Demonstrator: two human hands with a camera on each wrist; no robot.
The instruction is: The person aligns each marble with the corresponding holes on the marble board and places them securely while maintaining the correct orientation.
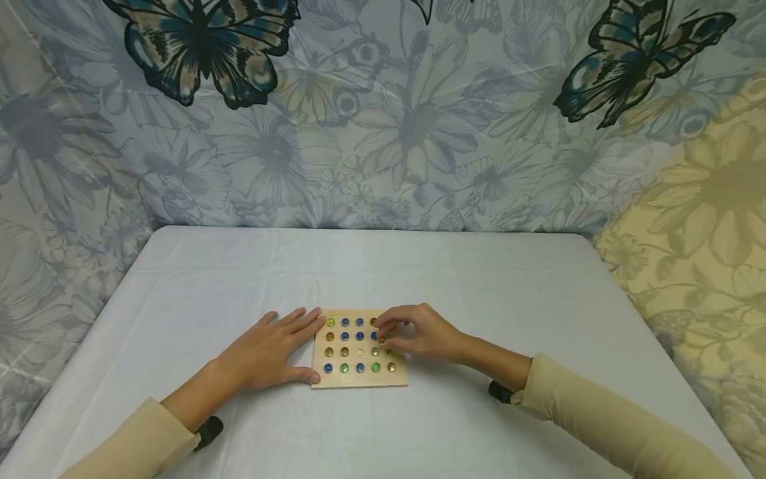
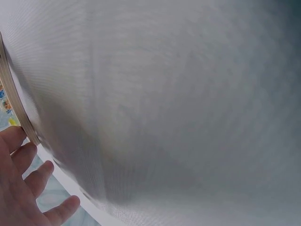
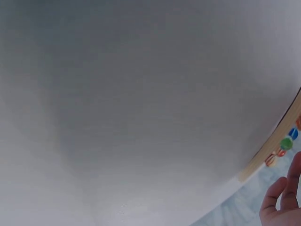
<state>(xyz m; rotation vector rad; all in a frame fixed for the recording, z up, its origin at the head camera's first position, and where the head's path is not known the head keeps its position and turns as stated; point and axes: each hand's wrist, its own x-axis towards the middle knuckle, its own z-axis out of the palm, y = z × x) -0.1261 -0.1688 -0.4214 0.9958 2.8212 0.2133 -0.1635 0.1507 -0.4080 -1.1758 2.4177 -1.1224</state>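
A pale wooden board [image 1: 359, 381] lies on the white cloth, with rows of glass marbles [image 1: 360, 336] in blue, green, yellow and amber set into it. My left hand [image 1: 263, 352] spreads its fingers along the board's left edge, the thumb at the lower left corner. In the left wrist view those fingers [image 2: 29, 157] rest by the board's side [image 2: 16, 101]. My right hand [image 1: 421, 332] reaches over the right side of the board. Its thumb and forefinger pinch an amber marble [image 1: 382, 340] close above the holes, and the hand hides part of the right-hand column.
The white-covered table [image 1: 479, 279] stretches out around the board. Behind it hangs a floral fabric [image 1: 383, 133] printed with butterflies, and yellow patterned cloth [image 1: 718, 199] lies to the right. A dark band [image 1: 209, 432] sits at the left wrist.
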